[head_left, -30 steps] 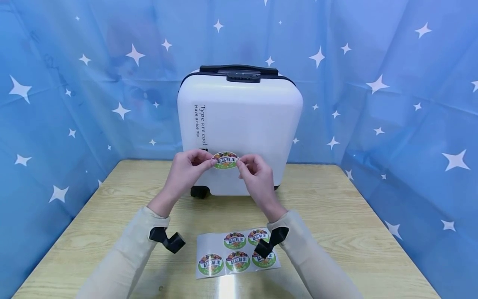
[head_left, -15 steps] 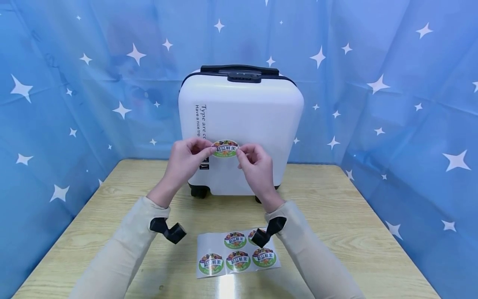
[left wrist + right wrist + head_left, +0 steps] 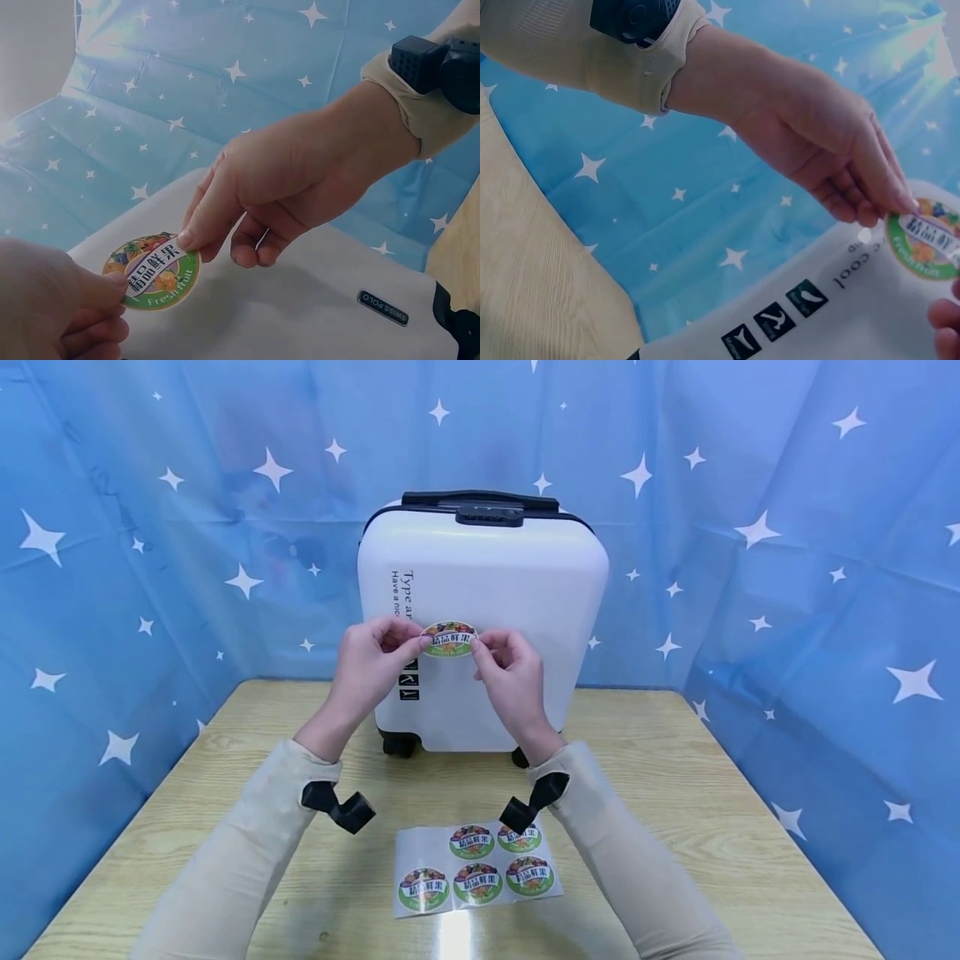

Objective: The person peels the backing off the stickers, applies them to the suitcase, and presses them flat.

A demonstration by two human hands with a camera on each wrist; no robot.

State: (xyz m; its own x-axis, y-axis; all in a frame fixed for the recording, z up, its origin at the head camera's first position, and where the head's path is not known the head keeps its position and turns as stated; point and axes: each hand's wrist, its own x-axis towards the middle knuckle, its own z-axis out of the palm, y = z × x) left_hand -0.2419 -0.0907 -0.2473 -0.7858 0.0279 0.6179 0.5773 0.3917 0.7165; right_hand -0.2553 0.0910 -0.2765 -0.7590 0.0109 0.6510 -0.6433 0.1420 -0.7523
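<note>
1. Two hands in play: left hand [image 3: 366, 664] and right hand [image 3: 513, 675], thumbs and fingers pinching opposite edges of one round fruit sticker [image 3: 448, 647]!
2. It's up in front of one white suitcase [image 3: 495, 581], standing upright.
3. Five stickers [image 3: 477, 883] sit on one backing sheet [image 3: 420, 850]; only the head view catches those.
4. Left wrist view alone reveals one "SWISS POLO" badge [image 3: 383, 307]!
</note>
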